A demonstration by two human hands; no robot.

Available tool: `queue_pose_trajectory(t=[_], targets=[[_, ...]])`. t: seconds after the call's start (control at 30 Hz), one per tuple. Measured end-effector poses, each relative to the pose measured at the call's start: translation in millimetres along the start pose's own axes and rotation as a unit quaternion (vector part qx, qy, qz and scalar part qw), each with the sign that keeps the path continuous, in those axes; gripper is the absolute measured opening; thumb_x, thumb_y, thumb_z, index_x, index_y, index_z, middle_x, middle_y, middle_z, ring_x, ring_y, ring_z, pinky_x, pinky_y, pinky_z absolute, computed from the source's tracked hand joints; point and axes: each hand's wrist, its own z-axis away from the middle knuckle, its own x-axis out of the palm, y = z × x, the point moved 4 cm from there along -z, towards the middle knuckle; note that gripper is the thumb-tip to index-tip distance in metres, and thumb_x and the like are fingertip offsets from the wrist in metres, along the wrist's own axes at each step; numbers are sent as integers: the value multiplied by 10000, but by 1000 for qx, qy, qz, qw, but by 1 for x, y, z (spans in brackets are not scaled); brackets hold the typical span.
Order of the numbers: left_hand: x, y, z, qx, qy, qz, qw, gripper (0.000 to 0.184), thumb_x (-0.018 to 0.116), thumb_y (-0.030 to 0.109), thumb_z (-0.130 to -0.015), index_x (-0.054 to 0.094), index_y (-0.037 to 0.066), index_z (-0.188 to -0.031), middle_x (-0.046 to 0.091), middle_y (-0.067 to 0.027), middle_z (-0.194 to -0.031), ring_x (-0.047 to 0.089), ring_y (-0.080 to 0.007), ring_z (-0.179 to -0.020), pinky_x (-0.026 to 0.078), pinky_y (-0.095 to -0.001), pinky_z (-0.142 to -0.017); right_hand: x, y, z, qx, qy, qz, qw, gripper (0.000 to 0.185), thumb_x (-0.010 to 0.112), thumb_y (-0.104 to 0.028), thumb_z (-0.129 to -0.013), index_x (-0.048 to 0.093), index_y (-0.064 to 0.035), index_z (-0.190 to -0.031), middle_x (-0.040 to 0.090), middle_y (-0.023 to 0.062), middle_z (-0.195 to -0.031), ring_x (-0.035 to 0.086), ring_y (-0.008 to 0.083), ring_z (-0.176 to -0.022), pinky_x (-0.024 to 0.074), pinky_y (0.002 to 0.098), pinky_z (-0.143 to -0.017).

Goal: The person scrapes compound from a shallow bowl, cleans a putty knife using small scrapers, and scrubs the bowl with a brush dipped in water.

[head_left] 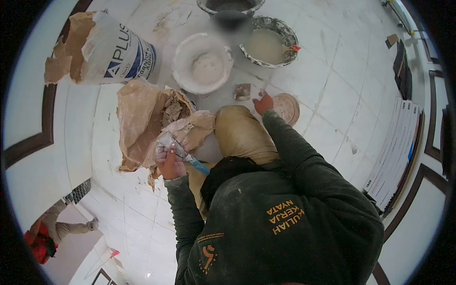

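My left hand (172, 164) is closed around a putty knife (197, 165) with a blue handle and a pale, dusty blade. Beside it, a torn brown paper bag (135, 118) gapes, with grey-white lumps of powder (175, 110) inside. Farther forward and right, my right hand (264, 103) has its fingers bent together near the floor. A small flat brown square (242, 91) lies just left of those fingers; what they hold is too small to make out. Right of that hand is a round, shallow pinkish tub or lid (286, 108), partly covered by it.
Ahead stand a white-coated bucket (203, 64) and a dark tub (290, 35) of cloudy liquid with a red-tipped tool (290, 48). A printed sack (118, 52) is at upper left. Long boxes (392, 152) line the right wall. Another person (61, 225) is at lower left.
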Motion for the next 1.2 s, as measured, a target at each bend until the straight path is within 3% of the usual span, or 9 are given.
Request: queue_pose_trajectory(t=[0.1, 0.23, 0.33, 0.4, 0.63, 0.8, 0.83, 1.07, 1.2], targets=[[10, 8, -2, -15, -39, -22, 999, 555, 641, 54, -791, 420, 80, -1299, 575, -105, -1079, 637, -271, -832, 542, -321, -598, -40, 46, 16, 36, 128, 121, 984, 522, 655, -336, -776, 563, 53, -1112, 593, 235, -1100, 529, 379, -1087, 391, 447, -949], [-6, -6, -14, -17, -38, -34, 999, 601, 658, 88, -783, 396, 110, -1323, 575, -85, -1047, 629, -237, -771, 517, -315, -551, -118, 97, 17, 162, -4, 292, 943, 528, 630, -308, -765, 542, 9, -1177, 568, 217, -1140, 507, 367, -1109, 344, 478, -982], [-24, -21, -17, -32, -27, 43, 998, 354, 578, 60, -840, 498, 79, -1184, 578, -78, -942, 592, -214, -694, 504, -331, -538, -101, 205, 0, 180, 118, 278, 936, 387, 588, -352, -775, 650, -29, -979, 639, 140, -1004, 589, 329, -985, 403, 478, -893], [-39, -34, -14, -138, 17, 77, 987, 181, 606, 147, -859, 551, 95, -1024, 583, -62, -835, 573, -200, -651, 469, -326, -516, -66, 266, -25, 95, -132, 330, 930, 297, 599, -299, -780, 676, -54, -929, 651, 177, -987, 609, 319, -958, 480, 448, -817], [-54, -47, -7, -221, 7, 92, 971, 149, 641, 207, -857, 557, 91, -900, 576, -64, -716, 572, -217, -610, 493, -370, -568, -110, 175, 23, 73, 16, 194, 978, 311, 579, -311, -797, 667, -14, -831, 660, 198, -832, 620, 401, -776, 503, 435, -739], [-64, -87, 30, -202, -246, -73, 945, 200, 670, 184, -835, 537, 58, -917, 603, -109, -732, 629, -246, -692, 515, -455, -783, -130, 178, 37, 129, 54, -43, 989, 234, 601, -217, -763, 627, 15, -767, 643, 204, -762, 630, 302, -610, 522, 414, -613], [-69, -88, 36, -200, -245, -73, 946, 200, 670, 184, -835, 537, 58, -917, 603, -109, -732, 629, -246, -692, 515, -455, -783, -128, 177, 41, 114, 63, -217, 967, 217, 597, -175, -786, 612, 41, -793, 644, 159, -746, 592, 224, -513, 528, 363, -538], [-93, -77, 4, -308, -72, -47, 947, 240, 650, 185, -854, 507, 31, -971, 619, -134, -833, 651, -262, -728, 568, -396, -597, -160, 4, 63, 107, -74, -457, 880, 213, 556, -60, -832, 563, 85, -988, 622, 126, -855, 627, 191, -702, 559, 322, -575], [-80, -67, -72, -77, 16, -191, 978, 264, 562, 181, -907, 494, 54, -1128, 603, -140, -877, 621, -245, -675, 561, -398, -575, -144, -84, 71, 55, -144, -529, 835, 219, 551, -82, -843, 551, 103, -960, 632, 155, -875, 642, 212, -725, 579, 338, -621]])
